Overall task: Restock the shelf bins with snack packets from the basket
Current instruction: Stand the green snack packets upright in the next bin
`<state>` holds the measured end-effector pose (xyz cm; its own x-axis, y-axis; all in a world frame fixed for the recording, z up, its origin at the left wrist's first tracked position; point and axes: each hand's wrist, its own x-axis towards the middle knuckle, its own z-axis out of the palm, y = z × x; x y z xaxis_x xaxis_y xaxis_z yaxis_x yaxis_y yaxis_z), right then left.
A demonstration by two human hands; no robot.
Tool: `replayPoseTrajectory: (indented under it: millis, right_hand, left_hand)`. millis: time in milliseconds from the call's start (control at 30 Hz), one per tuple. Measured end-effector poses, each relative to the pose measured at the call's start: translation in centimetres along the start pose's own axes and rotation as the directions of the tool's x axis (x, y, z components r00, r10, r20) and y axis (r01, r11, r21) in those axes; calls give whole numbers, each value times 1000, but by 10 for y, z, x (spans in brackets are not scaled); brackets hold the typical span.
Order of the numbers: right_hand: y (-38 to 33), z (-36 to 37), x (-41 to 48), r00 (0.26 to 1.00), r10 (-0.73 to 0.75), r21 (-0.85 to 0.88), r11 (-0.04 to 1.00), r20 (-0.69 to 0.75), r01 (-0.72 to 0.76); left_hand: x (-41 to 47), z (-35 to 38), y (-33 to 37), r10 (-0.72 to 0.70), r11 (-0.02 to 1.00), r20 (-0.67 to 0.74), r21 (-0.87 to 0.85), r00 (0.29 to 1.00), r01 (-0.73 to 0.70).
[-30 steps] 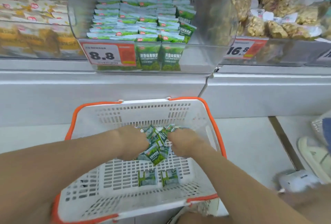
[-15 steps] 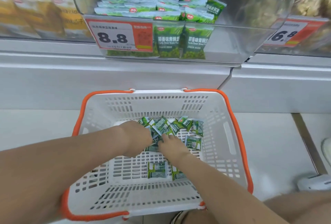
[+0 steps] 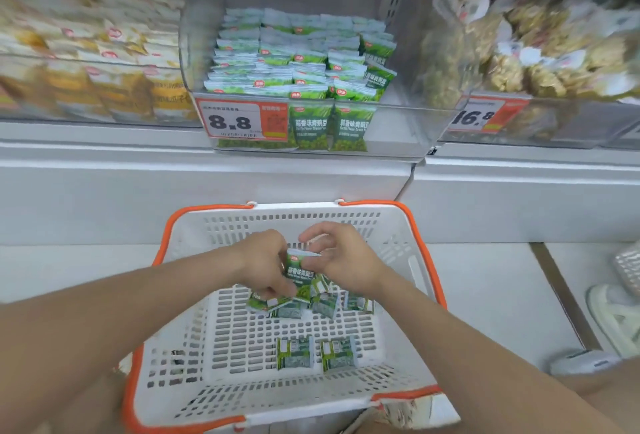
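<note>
The left hand point(image 3: 266, 262) and the right hand point(image 3: 341, 258) meet over the far half of a white basket point(image 3: 294, 222) with an orange rim, and both grasp the same bundle of green packets point(image 3: 299, 272). The left hand's fingers curl around the bundle's left and lower side, and the right hand pinches its upper right edge between thumb and fingers. The bundle is raised above the basket floor, with its printed face toward the camera. Just below the hands, a small heap of loose packets point(image 3: 325, 305) lies on the slotted bottom. Two more packets point(image 3: 295, 352) lie flat side by side nearer the camera, well apart from the heap. The basket sits on the floor in front of a white shelf base. Above it, on the far side, a clear bin point(image 3: 398, 128) holds rows of stacked packets point(image 3: 294, 62) of the same green kind, filling its left and middle. A price tag point(image 3: 230, 120) reading 8.8 is on its front wall. To its left is a bin of yellow packets point(image 3: 114, 62), blurred. To its right is a bin of bagged pale snacks point(image 3: 519, 59) with a tag point(image 3: 478, 117) reading 16.8. A light sandal point(image 3: 616, 319) shows at the right edge.
</note>
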<state>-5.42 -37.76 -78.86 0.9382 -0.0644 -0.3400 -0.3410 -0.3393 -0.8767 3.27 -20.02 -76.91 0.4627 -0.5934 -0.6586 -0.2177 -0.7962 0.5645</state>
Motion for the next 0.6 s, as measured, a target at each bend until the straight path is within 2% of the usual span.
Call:
replayPoseTrajectory:
  millis: [100,167,200,267,300,333,367,433,467,500,533,567,600]
  right_hand:
    - [-17,-3,-14,999,-35,15,999,-28,36]
    - [-28,-8,-20,986,-156,-208,968,-64,139]
    - [-36,-12,-23,969,-237,-342,918,-71,200]
    - [-60,-24,-32,906,-399,-516,810,-138,278]
    - [-74,-31,-36,846,-492,-556,769,-204,314]
    - [-92,-38,-42,756,-593,-581,730,-278,359]
    - [-109,-47,-45,635,-683,-598,692,-360,404]
    - [-143,-69,-49,392,-772,-625,636,-501,453]
    - [-161,-82,-48,318,-769,-627,637,-555,448]
    - [-175,-96,-43,291,-752,-625,656,-592,424]
    - [-187,-111,-34,321,-725,-623,689,-610,370]
    - [-195,-127,-21,397,-684,-628,725,-612,281]
    - [-201,-142,-6,498,-620,-640,752,-606,158]
  left_hand:
    - [-13,-3,4,71,992,-63,-98,996,-77]
    - [-25,-7,13,138,977,-162,-137,977,-161]
    - [-32,-8,21,193,964,-232,-136,954,-228]
    - [-47,-11,39,301,913,-402,-140,865,-383]
    - [-54,-12,49,331,883,-502,-133,799,-449]
    - [-62,-14,58,347,863,-603,-95,718,-497]
    - [-67,-19,67,376,846,-689,-19,620,-533]
    - [-74,-35,82,519,789,-761,251,390,-561]
    - [-76,-46,90,611,742,-738,408,287,-531]
    - [-76,-58,97,686,694,-696,542,210,-473]
    - [-73,-70,103,744,647,-651,646,150,-405]
    - [-70,-83,109,784,608,-610,718,115,-340]
    - [-67,-94,113,804,589,-584,757,110,-284]
